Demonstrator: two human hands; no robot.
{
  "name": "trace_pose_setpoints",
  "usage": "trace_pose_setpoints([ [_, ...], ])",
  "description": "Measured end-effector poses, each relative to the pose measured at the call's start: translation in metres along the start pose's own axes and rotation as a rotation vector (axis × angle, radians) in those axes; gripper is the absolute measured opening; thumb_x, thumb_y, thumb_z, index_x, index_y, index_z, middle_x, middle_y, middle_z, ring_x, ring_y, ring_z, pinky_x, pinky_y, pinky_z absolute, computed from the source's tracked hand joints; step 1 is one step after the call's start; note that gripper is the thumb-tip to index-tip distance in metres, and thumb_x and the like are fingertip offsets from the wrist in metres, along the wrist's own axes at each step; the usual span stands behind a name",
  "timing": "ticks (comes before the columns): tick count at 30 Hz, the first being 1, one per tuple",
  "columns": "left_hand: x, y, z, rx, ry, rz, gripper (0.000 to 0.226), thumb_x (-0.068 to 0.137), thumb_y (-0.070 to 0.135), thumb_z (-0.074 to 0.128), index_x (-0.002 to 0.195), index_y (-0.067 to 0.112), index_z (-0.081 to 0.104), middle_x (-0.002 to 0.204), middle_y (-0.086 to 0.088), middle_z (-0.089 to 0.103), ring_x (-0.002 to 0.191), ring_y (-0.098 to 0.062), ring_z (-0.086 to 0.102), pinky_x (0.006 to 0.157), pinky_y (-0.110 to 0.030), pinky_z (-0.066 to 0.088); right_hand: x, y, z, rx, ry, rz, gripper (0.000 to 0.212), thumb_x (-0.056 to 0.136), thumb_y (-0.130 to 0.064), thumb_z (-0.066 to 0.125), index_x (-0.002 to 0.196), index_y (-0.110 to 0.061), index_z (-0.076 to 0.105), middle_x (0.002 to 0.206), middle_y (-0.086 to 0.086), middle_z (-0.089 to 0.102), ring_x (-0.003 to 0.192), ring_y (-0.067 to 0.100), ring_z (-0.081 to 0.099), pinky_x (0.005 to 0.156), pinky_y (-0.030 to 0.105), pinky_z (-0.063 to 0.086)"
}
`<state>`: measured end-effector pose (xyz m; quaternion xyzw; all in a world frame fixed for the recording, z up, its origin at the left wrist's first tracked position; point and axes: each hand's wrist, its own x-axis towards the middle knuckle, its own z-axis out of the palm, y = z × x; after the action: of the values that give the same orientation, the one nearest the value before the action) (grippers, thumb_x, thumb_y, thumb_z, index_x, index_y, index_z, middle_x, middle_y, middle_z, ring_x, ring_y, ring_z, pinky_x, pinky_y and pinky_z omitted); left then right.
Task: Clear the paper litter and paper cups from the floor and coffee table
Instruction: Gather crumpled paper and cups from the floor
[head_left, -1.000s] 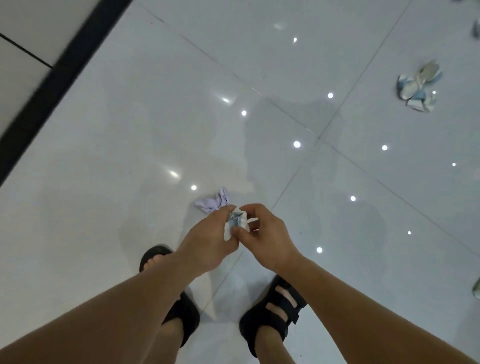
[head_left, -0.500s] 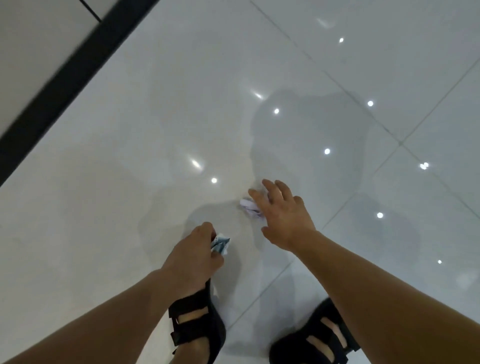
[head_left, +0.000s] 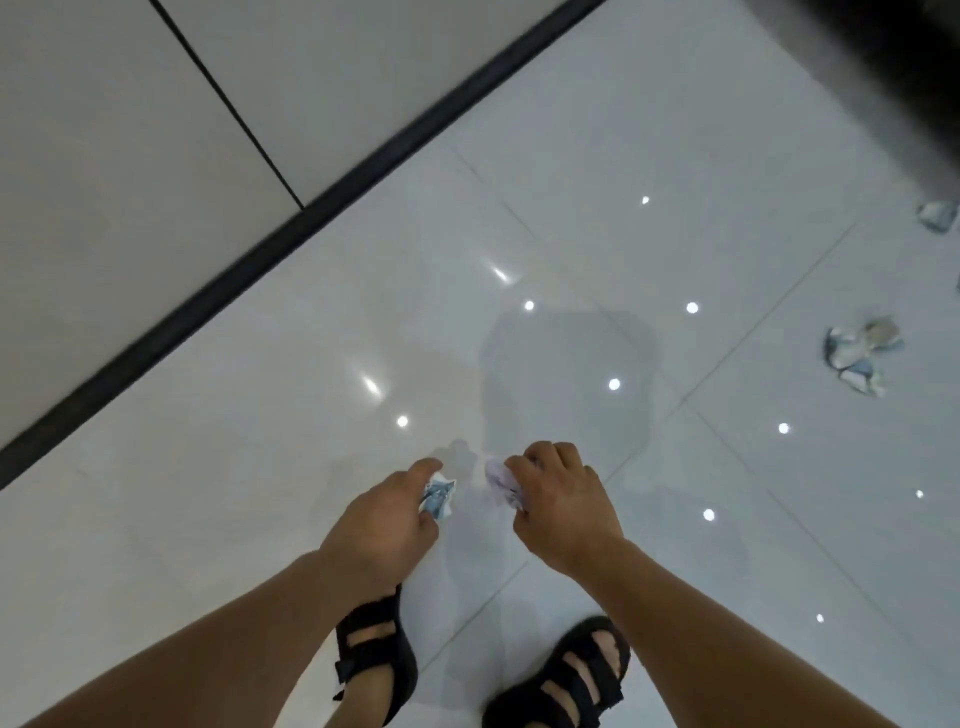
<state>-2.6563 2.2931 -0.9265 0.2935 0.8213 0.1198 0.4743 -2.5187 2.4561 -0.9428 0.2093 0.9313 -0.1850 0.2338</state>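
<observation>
**Holding one wad in each hand, with more litter waiting**

The left hand (head_left: 384, 514) pinches a blue-printed wad (head_left: 438, 498) between thumb and curled fingers, and most of the paper pokes out past the fingertips. Just beside it, the right hand (head_left: 561, 509) curls round a pale wad (head_left: 500, 483). Both are low over the glossy floor (head_left: 260, 467), in front of the sandals (head_left: 563, 675). I cannot tell whether the pale wad is fully clear of the tile.

Well apart to the right lies a torn blue-and-white clump (head_left: 857, 356), with another scrap (head_left: 937, 215) near the frame's edge. No cups, table or bin are in view.

The main risk is likely full hands. Reaching for the clump would mean loosening one grip, and the half-exposed blue wad could slip out. Merging both wads into one hand looks safer, though a loose transfer could drop either. The clump seems to be in several pieces, so a single grab might leave bits behind.
</observation>
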Motion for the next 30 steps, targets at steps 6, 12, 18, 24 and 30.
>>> trace_pose_setpoints([
  [6, -0.100, 0.096, -0.111, -0.034, 0.113, 0.073, 0.053, 0.094, 0.025, 0.049, 0.144, 0.031, 0.031, 0.125, 0.001, 0.056, 0.099, -0.015, 0.058, 0.081, -0.018, 0.041, -0.071, -0.049, -0.187, -0.030, 0.134, -0.006, 0.038, 0.066, -0.015, 0.077, 0.103, -0.014, 0.069, 0.100, 0.008, 0.065, 0.090, 0.030, 0.061, 0.061, 0.037, 0.053],
  [12, -0.217, 0.159, -0.198, -0.040, 0.289, 0.062, 0.052, 0.092, 0.025, 0.052, 0.142, 0.028, 0.035, 0.125, -0.002, 0.058, 0.101, -0.017, 0.058, 0.075, -0.018, 0.036, -0.137, -0.108, -0.329, -0.056, 0.179, -0.070, 0.043, 0.083, -0.025, 0.062, 0.125, -0.017, 0.057, 0.122, 0.006, 0.055, 0.110, 0.028, 0.050, 0.083, 0.036, 0.047],
  [18, -0.343, 0.181, -0.232, -0.092, 0.475, -0.026, 0.049, 0.091, 0.025, 0.051, 0.138, 0.028, 0.038, 0.121, -0.004, 0.060, 0.098, -0.022, 0.059, 0.080, -0.028, 0.046, -0.206, -0.162, -0.400, -0.188, 0.141, -0.176, 0.050, 0.087, -0.033, 0.056, 0.135, -0.021, 0.044, 0.131, 0.005, 0.047, 0.116, 0.026, 0.043, 0.087, 0.034, 0.043],
  [24, -0.453, 0.158, -0.236, -0.164, 0.657, -0.153, 0.048, 0.090, 0.023, 0.049, 0.138, 0.026, 0.040, 0.123, -0.002, 0.060, 0.100, -0.023, 0.059, 0.075, -0.025, 0.039, -0.252, -0.238, -0.433, -0.296, 0.143, -0.353, 0.047, 0.087, -0.030, 0.054, 0.131, -0.019, 0.044, 0.130, 0.004, 0.044, 0.118, 0.027, 0.040, 0.083, 0.033, 0.039],
  [30, -0.564, 0.102, -0.226, -0.291, 0.859, -0.301, 0.042, 0.089, 0.022, 0.051, 0.131, 0.024, 0.046, 0.116, -0.002, 0.062, 0.096, -0.023, 0.058, 0.072, -0.026, 0.038, -0.293, -0.355, -0.434, -0.362, 0.197, -0.631, 0.042, 0.087, -0.029, 0.054, 0.127, -0.018, 0.047, 0.126, 0.005, 0.048, 0.115, 0.027, 0.042, 0.086, 0.035, 0.045],
])
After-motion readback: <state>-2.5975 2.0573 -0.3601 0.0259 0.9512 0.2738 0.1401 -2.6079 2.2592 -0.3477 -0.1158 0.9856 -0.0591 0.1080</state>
